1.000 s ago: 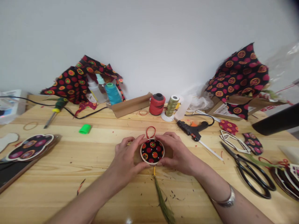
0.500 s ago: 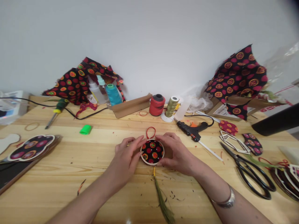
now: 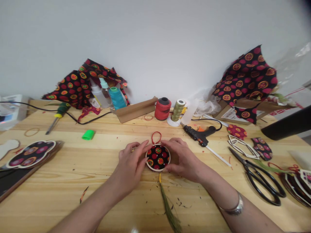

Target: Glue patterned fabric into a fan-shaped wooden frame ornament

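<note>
A round ornament (image 3: 158, 157) lies on the wooden table (image 3: 73, 174), faced with black cloth dotted red and orange. A red cord loop (image 3: 156, 137) sticks out at its top and a green tassel (image 3: 168, 207) trails from its bottom. My left hand (image 3: 131, 165) cups its left rim, fingertips pressed on the edge. My right hand (image 3: 182, 158) cups the right rim the same way. Both hands grip the disc from the sides.
A black glue gun (image 3: 199, 135) lies right of the hands, black scissors (image 3: 259, 176) further right. Thread spools (image 3: 162, 108) and a teal spool (image 3: 116, 97) stand at the back among patterned cloth (image 3: 73, 84). A green cap (image 3: 88, 134), a screwdriver (image 3: 57, 118) and a cloth-covered cut-out (image 3: 30, 152) lie left.
My left fingers have shifted slightly along the ornament's rim. The ornament and my right hand have stayed put.
</note>
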